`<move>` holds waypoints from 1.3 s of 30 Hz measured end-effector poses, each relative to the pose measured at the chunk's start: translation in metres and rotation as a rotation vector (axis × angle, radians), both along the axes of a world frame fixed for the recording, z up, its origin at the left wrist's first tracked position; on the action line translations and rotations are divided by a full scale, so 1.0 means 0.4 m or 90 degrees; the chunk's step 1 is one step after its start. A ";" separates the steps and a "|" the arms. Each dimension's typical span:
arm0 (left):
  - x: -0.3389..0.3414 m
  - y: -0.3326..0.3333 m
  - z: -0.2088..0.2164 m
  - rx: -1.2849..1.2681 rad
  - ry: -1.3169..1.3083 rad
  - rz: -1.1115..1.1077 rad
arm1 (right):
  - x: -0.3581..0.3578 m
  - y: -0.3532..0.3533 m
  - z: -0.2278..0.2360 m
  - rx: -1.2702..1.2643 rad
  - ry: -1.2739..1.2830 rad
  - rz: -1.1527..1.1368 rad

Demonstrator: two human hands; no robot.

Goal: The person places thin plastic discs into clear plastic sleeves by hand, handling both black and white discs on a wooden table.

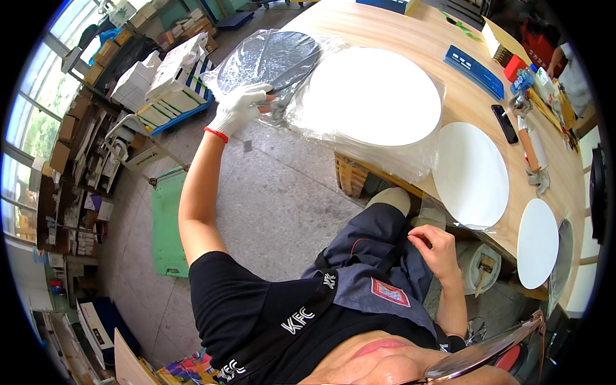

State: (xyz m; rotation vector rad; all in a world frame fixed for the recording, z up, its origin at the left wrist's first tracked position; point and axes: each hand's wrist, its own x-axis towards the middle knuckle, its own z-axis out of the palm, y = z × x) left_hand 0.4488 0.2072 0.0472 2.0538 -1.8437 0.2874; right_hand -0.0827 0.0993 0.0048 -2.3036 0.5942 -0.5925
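My left hand (241, 108) wears a white glove with a red cuff and bare fingertips. It reaches far out and its fingers close on clear plastic wrap (277, 115) at the near rim of a dark round disc (266, 61). That disc lies under shiny film at the table's far left end. Beside it, a large white round disc (375, 96) rests on more of the wrap, which hangs over the table edge. My bare right hand (435, 249) is above my lap, fingers curled into a pinch with nothing visible in them. Nearest to it is a smaller white oval-looking disc (471, 174).
Another white disc (538, 244) sits farther right on the wooden table (410, 29). Behind are a blue box (473, 70), a phone (504, 124) and a roller (529, 149). Under the edge stands a bucket with a brush (484, 273). A green cart (168, 224) is on the floor.
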 end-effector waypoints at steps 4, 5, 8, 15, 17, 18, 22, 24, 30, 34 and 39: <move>0.030 -0.010 -0.009 0.004 0.283 0.097 | -0.001 0.030 -0.040 0.063 0.006 -0.004; 0.033 -0.013 -0.002 0.004 0.358 0.127 | -0.004 0.036 -0.055 0.069 0.016 0.004; 0.056 -0.032 0.029 0.026 0.465 0.124 | -0.008 0.054 -0.066 0.072 0.030 0.024; 0.157 -0.064 0.035 -0.055 0.634 0.090 | -0.014 0.074 -0.069 0.074 0.020 0.019; 0.185 -0.083 0.058 -0.220 0.675 0.035 | -0.009 0.078 -0.071 0.075 0.010 0.033; 0.202 -0.077 0.084 -0.278 0.698 0.003 | -0.006 0.083 -0.074 0.083 0.007 0.042; -0.133 -0.287 0.267 -0.202 0.500 -0.021 | -0.063 0.062 -0.075 0.085 0.027 0.000; -0.210 -0.339 0.267 -0.186 0.679 -0.066 | -0.038 0.048 -0.052 0.094 0.029 0.039; -0.436 -0.475 0.183 0.185 0.340 -0.227 | 0.032 -0.092 0.084 0.109 -0.094 -0.037; -0.442 -0.453 0.128 0.382 -0.104 -0.193 | 0.076 -0.256 0.118 0.064 -0.174 -0.145; -0.406 -0.441 0.065 0.287 -0.093 -0.193 | 0.099 -0.562 0.041 -0.134 -0.168 -0.257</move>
